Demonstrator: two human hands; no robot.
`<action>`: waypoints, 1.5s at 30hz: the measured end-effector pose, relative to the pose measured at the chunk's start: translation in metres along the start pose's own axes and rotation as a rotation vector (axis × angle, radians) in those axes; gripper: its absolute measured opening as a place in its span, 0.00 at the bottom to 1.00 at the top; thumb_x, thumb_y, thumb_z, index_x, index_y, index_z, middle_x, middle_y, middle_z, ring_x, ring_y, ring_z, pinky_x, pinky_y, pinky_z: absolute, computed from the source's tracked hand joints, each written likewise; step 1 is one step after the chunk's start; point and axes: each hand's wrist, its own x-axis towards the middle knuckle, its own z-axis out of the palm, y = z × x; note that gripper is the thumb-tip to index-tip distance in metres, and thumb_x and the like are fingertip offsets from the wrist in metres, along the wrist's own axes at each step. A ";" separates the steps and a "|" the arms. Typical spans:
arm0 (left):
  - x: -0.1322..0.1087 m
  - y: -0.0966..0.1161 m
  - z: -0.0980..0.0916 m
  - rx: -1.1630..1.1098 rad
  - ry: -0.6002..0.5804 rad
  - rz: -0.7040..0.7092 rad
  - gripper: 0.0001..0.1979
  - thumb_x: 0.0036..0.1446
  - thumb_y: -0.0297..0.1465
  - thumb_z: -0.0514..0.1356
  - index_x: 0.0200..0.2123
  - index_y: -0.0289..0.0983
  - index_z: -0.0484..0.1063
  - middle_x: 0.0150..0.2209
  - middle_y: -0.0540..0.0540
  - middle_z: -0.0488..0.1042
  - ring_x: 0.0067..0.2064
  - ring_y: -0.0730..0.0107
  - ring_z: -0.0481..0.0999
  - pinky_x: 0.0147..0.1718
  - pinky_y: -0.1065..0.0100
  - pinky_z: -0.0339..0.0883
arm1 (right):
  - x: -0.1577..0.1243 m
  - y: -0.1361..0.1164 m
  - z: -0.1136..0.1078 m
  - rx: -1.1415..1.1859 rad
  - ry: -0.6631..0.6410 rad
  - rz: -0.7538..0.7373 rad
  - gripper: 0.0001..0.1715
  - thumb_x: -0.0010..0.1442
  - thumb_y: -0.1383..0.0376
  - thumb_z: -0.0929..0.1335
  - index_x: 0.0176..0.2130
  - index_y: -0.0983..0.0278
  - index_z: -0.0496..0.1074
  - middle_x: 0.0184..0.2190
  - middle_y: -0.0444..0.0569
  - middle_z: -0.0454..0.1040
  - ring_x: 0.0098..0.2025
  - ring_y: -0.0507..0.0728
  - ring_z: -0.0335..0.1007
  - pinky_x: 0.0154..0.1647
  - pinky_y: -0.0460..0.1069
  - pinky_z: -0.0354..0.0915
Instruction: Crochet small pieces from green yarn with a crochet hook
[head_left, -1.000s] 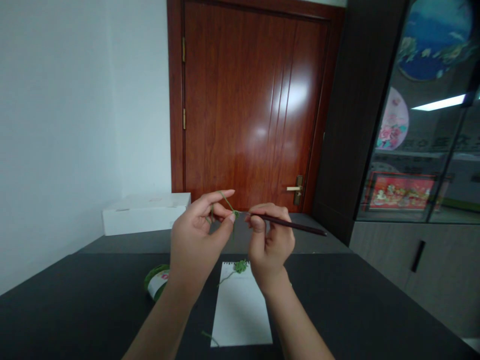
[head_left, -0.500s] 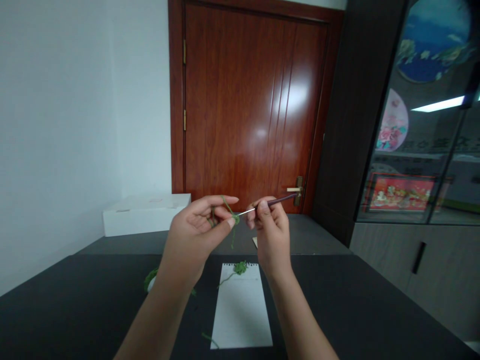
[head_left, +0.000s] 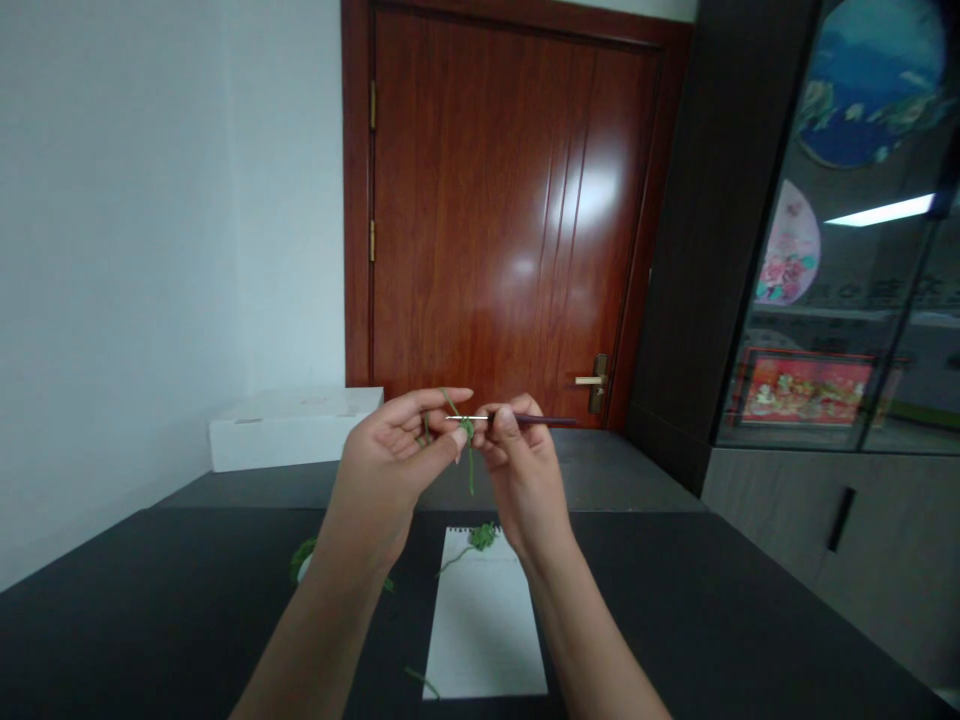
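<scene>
My left hand pinches a small piece of green crochet work between thumb and fingers. Green yarn runs over its raised index finger, and a short tail hangs below the piece. In my right hand is a crochet hook with a dark handle and a silver shaft. The hook lies nearly level, its metal tip crossing the top of the green piece. Both hands are raised above the table, close together. Whether a loop sits on the hook is too small to tell.
A white notepad lies on the black table, with a green crocheted piece at its top edge. A partly hidden green yarn ball sits behind my left forearm. A white box stands at the back left.
My right hand has moved left, toward my left hand. The hook has gone from tilted to nearly level, and its tip now reaches farther left across the green piece.
</scene>
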 end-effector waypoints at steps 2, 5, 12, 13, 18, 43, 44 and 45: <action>-0.001 0.000 0.002 -0.009 0.008 -0.002 0.16 0.47 0.22 0.71 0.42 0.35 0.82 0.28 0.50 0.76 0.31 0.75 0.74 0.33 0.76 0.69 | -0.001 0.002 -0.001 -0.062 -0.008 -0.105 0.10 0.61 0.63 0.74 0.32 0.61 0.70 0.34 0.42 0.79 0.35 0.50 0.73 0.41 0.47 0.69; -0.001 0.001 0.004 -0.027 0.014 -0.007 0.16 0.46 0.21 0.71 0.41 0.35 0.82 0.30 0.49 0.78 0.33 0.74 0.76 0.35 0.75 0.70 | -0.002 0.006 -0.002 -0.135 -0.031 -0.197 0.07 0.63 0.64 0.73 0.35 0.61 0.71 0.36 0.44 0.79 0.39 0.53 0.75 0.45 0.49 0.69; -0.001 0.000 0.006 -0.070 0.057 -0.018 0.17 0.45 0.21 0.72 0.41 0.36 0.82 0.36 0.47 0.81 0.38 0.72 0.78 0.40 0.74 0.72 | -0.004 0.013 -0.003 -0.199 0.094 -0.233 0.07 0.63 0.62 0.73 0.36 0.61 0.72 0.34 0.42 0.77 0.39 0.52 0.76 0.46 0.49 0.68; -0.001 -0.001 0.006 -0.078 0.062 -0.022 0.17 0.45 0.21 0.73 0.40 0.36 0.82 0.36 0.47 0.82 0.39 0.72 0.78 0.39 0.74 0.72 | -0.004 0.013 -0.002 -0.194 0.099 -0.225 0.07 0.63 0.62 0.73 0.36 0.61 0.72 0.34 0.42 0.77 0.39 0.52 0.76 0.46 0.49 0.68; -0.002 -0.004 0.006 -0.104 0.087 -0.029 0.16 0.45 0.21 0.73 0.40 0.35 0.82 0.36 0.46 0.82 0.39 0.72 0.79 0.38 0.74 0.72 | -0.005 0.014 0.001 -0.199 0.110 -0.196 0.09 0.62 0.60 0.73 0.35 0.61 0.71 0.33 0.42 0.77 0.38 0.52 0.76 0.43 0.49 0.69; -0.005 0.004 0.010 -0.033 0.122 0.053 0.21 0.47 0.21 0.71 0.47 0.32 0.77 0.29 0.51 0.77 0.32 0.73 0.77 0.36 0.73 0.71 | -0.013 0.002 0.001 -0.631 0.072 -0.565 0.01 0.68 0.63 0.66 0.41 0.58 0.67 0.37 0.47 0.79 0.41 0.57 0.78 0.47 0.57 0.71; -0.006 0.005 0.011 -0.036 0.119 0.043 0.22 0.47 0.22 0.71 0.48 0.31 0.77 0.29 0.51 0.77 0.32 0.73 0.77 0.36 0.72 0.71 | -0.014 0.004 0.002 -0.610 0.088 -0.565 0.01 0.68 0.63 0.66 0.41 0.58 0.67 0.37 0.47 0.79 0.41 0.57 0.78 0.46 0.57 0.72; -0.006 0.005 0.011 -0.041 0.115 0.033 0.23 0.47 0.22 0.71 0.48 0.31 0.77 0.29 0.50 0.78 0.32 0.72 0.77 0.36 0.72 0.71 | -0.014 0.005 0.005 -0.564 0.106 -0.557 0.02 0.69 0.63 0.66 0.41 0.58 0.67 0.36 0.46 0.79 0.40 0.57 0.79 0.45 0.56 0.72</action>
